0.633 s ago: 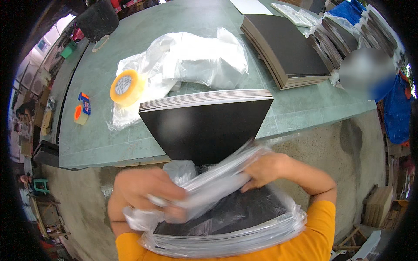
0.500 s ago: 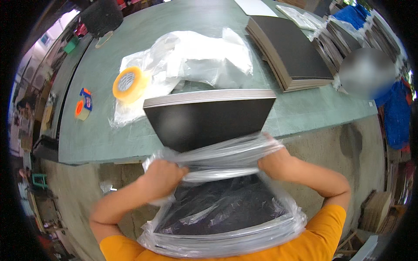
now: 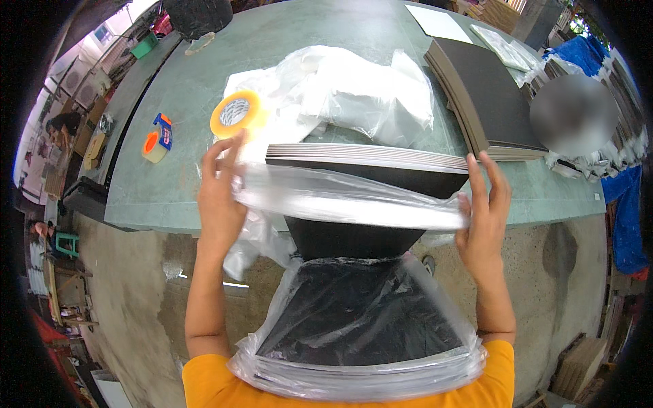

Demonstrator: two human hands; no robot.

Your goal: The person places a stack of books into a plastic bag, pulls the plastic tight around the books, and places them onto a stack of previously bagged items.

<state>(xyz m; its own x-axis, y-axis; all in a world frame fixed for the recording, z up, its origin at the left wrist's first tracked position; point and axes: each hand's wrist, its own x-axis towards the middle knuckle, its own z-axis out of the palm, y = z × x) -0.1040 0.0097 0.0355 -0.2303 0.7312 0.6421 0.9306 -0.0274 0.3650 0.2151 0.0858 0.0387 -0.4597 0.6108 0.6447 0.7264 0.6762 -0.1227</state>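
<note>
In front of me, at the near table edge, a stack of black boards (image 3: 357,238) stands with its pale layered edges upward. Across its upper part stretches a clear plastic bag (image 3: 354,197), blurred by motion. My left hand (image 3: 221,197) is at the bag's left side, index finger pointing up, with film at the thumb side. My right hand (image 3: 484,211) has film between thumb and raised fingers at the right side, close to the stack's corner. Against my body leans a black panel wrapped in clear plastic (image 3: 360,313), its lower edge layered. Loose film hangs below my left hand.
On the green table (image 3: 183,177) lie crumpled clear plastic bags (image 3: 347,88), a yellow tape roll (image 3: 235,114) and a tape dispenser (image 3: 158,139). A dark board stack (image 3: 483,88) lies at the right, near wrapped bundles (image 3: 629,122). A black container (image 3: 201,17) stands far left.
Both hands have moved up and apart, from fists low on the stack to raised fingers near its top edge. The bag's film has risen with them, stretched wider. The view has shifted slightly.
</note>
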